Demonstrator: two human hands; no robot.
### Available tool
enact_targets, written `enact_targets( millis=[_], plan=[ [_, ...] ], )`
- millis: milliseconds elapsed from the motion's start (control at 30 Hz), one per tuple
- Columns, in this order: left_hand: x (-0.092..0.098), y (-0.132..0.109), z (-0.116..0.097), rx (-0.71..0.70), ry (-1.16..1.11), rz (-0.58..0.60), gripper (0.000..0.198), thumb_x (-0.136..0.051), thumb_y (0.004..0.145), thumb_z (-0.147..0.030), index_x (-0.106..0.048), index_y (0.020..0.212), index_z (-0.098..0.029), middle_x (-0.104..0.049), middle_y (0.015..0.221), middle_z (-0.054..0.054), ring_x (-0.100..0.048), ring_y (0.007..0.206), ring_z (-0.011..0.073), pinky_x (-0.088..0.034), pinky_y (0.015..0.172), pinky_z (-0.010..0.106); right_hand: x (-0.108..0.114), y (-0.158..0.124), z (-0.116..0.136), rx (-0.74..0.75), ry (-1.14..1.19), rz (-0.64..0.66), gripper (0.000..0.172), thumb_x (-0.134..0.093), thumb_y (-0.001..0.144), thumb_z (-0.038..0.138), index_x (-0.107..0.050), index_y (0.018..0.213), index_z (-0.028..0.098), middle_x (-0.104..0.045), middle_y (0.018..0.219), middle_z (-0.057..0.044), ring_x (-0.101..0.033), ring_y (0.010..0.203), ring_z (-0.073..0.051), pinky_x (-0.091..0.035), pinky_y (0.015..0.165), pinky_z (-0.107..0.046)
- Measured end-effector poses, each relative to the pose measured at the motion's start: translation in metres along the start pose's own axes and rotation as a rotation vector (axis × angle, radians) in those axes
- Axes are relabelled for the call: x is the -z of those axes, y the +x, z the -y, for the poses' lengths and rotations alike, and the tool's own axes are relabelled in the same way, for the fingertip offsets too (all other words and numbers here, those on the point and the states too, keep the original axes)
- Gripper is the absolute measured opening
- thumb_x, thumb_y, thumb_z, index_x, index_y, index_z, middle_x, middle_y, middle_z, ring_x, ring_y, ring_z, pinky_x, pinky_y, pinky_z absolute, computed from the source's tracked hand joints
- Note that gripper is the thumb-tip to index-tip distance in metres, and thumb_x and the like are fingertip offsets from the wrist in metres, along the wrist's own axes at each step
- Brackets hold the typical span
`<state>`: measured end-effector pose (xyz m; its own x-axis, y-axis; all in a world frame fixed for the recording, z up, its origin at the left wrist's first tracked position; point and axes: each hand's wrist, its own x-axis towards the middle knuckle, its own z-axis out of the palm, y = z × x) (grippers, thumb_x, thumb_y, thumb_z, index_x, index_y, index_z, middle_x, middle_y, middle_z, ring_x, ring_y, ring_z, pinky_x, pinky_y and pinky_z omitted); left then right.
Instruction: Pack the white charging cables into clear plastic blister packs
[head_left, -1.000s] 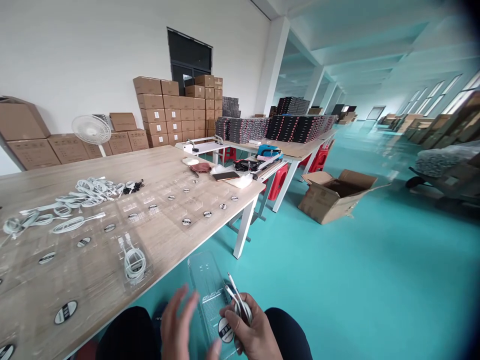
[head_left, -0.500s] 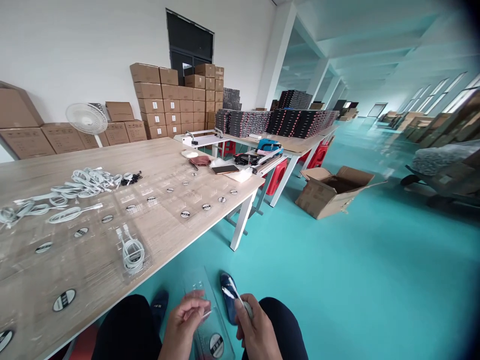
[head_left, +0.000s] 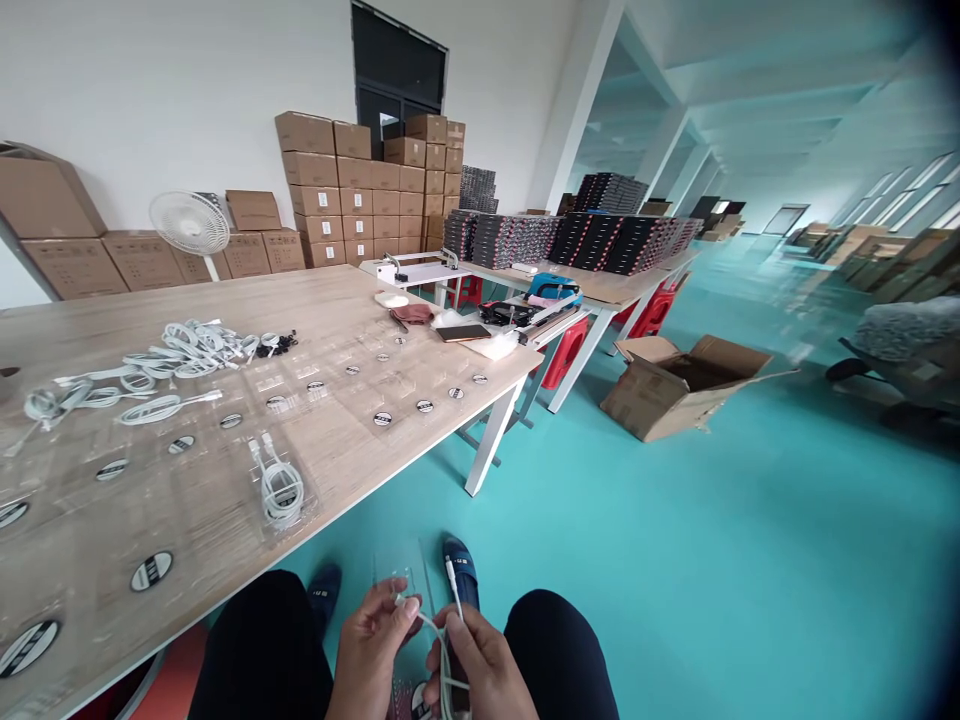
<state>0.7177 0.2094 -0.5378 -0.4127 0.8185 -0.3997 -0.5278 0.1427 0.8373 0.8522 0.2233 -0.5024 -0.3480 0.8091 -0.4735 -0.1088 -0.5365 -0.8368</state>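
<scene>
Over my lap, my right hand (head_left: 476, 660) is closed around a coiled white charging cable (head_left: 448, 678), with one plug end sticking up past the thumb. My left hand (head_left: 379, 640) pinches the cable's other end between thumb and fingertips. Beneath both hands lies a clear plastic tray (head_left: 409, 565), mostly hidden by them. On the table to the left, another coiled white cable (head_left: 281, 490) sits in a clear tray with its two plugs pointing away from me. Farther back is a heap of white cables (head_left: 187, 355) beside small black pieces (head_left: 277, 344).
Clear trays with oval black-and-white labels (head_left: 152, 571) cover much of the wooden table (head_left: 337, 455). A dark flat object (head_left: 463, 332) and a brown cloth (head_left: 412, 314) lie at its far end. An open carton (head_left: 675, 390) stands on the green floor at right.
My hands have come closer together, and my left hand now pinches a cable end. The coil in my right hand shows more clearly. The view has shifted slightly left.
</scene>
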Motion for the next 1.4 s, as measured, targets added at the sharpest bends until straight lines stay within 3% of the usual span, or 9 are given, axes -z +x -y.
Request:
enact_targets(
  millis=[233, 633, 800, 967, 1067, 1133, 1200, 1267, 1400],
  plan=[
    [0.004, 0.003, 0.003, -0.020, 0.086, 0.139, 0.042, -0.092, 0.055, -0.050, -0.082, 0.079, -0.017, -0.075, 0.090, 0.012, -0.072, 0.089, 0.0304, -0.059, 0.076, 0.035, 0.002, 0.000, -0.007, 0.003, -0.024, -0.042, 0.050, -0.080, 0.066, 0.065, -0.056, 0.072, 0.022, -0.063, 0.055, 0.004, -0.056, 0.047, -0.012, -0.043, 0.049, -0.024],
    [0.004, -0.005, -0.005, 0.004, 0.009, 0.119, 0.044, -0.086, 0.058, -0.057, -0.082, 0.076, -0.017, -0.067, 0.127, 0.019, -0.065, 0.113, 0.0389, -0.059, 0.086, 0.041, -0.001, 0.000, -0.003, -0.177, 0.180, 0.041, 0.047, -0.089, 0.055, 0.051, -0.056, 0.067, 0.020, -0.067, 0.055, 0.001, -0.060, 0.044, -0.013, -0.039, 0.043, -0.023],
    [0.002, -0.003, -0.005, -0.088, 0.096, 0.063, 0.044, -0.086, 0.060, -0.058, -0.081, 0.077, -0.018, -0.069, 0.121, 0.016, -0.069, 0.104, 0.0349, -0.059, 0.081, 0.035, -0.003, 0.001, -0.009, -0.042, -0.005, -0.018, 0.040, -0.080, 0.069, 0.052, -0.056, 0.079, 0.022, -0.067, 0.059, 0.002, -0.061, 0.050, -0.014, -0.042, 0.049, -0.024],
    [0.005, -0.003, -0.002, -0.113, 0.144, 0.099, 0.044, -0.083, 0.064, -0.059, -0.081, 0.079, -0.017, -0.069, 0.116, 0.016, -0.069, 0.102, 0.0334, -0.058, 0.082, 0.035, -0.005, 0.002, -0.009, 0.158, -0.483, -0.219, 0.019, -0.069, 0.074, 0.036, -0.058, 0.067, 0.022, -0.061, 0.056, 0.003, -0.055, 0.057, -0.015, -0.041, 0.059, -0.028],
    [0.005, -0.010, -0.006, -0.078, 0.128, 0.164, 0.054, -0.078, 0.072, -0.059, -0.078, 0.112, -0.022, -0.069, 0.123, 0.014, -0.068, 0.108, 0.0322, -0.056, 0.089, 0.037, -0.008, -0.001, -0.004, 0.171, -0.571, -0.241, 0.021, -0.062, 0.080, 0.037, -0.057, 0.066, 0.022, -0.060, 0.058, 0.001, -0.049, 0.057, -0.015, -0.036, 0.057, -0.029],
    [0.003, -0.016, -0.009, -0.017, 0.055, 0.147, 0.074, -0.075, 0.077, -0.054, -0.054, 0.145, -0.032, -0.068, 0.125, 0.011, -0.068, 0.109, 0.0286, -0.054, 0.091, 0.037, -0.012, -0.003, 0.000, 0.145, -0.523, -0.210, 0.022, -0.060, 0.083, 0.039, -0.057, 0.068, 0.022, -0.059, 0.058, 0.002, -0.045, 0.055, -0.014, -0.034, 0.056, -0.029],
    [0.001, -0.020, -0.011, 0.049, -0.044, 0.123, 0.093, -0.076, 0.078, -0.047, -0.029, 0.157, -0.037, -0.070, 0.119, 0.008, -0.069, 0.104, 0.0254, -0.053, 0.091, 0.036, -0.016, -0.004, 0.003, 0.134, -0.470, -0.180, 0.022, -0.060, 0.082, 0.038, -0.055, 0.068, 0.022, -0.054, 0.055, 0.004, -0.043, 0.052, -0.013, -0.032, 0.054, -0.028],
    [0.002, -0.019, -0.011, 0.115, -0.135, 0.122, 0.102, -0.079, 0.074, -0.037, -0.021, 0.159, -0.035, -0.071, 0.107, 0.004, -0.070, 0.097, 0.0228, -0.053, 0.088, 0.034, -0.021, -0.004, 0.005, 0.122, -0.416, -0.156, 0.021, -0.061, 0.080, 0.035, -0.053, 0.065, 0.022, -0.048, 0.053, 0.006, -0.041, 0.050, -0.012, -0.031, 0.052, -0.027],
    [0.006, -0.013, -0.012, 0.222, -0.184, 0.165, 0.071, -0.076, 0.068, -0.022, -0.054, 0.136, -0.026, -0.070, 0.093, 0.002, -0.066, 0.080, 0.0187, -0.051, 0.072, 0.028, -0.027, -0.003, 0.007, 0.077, -0.391, -0.123, 0.016, -0.059, 0.076, 0.026, -0.053, 0.062, 0.022, -0.043, 0.052, 0.008, -0.041, 0.047, -0.010, -0.032, 0.050, -0.026]
  ],
)
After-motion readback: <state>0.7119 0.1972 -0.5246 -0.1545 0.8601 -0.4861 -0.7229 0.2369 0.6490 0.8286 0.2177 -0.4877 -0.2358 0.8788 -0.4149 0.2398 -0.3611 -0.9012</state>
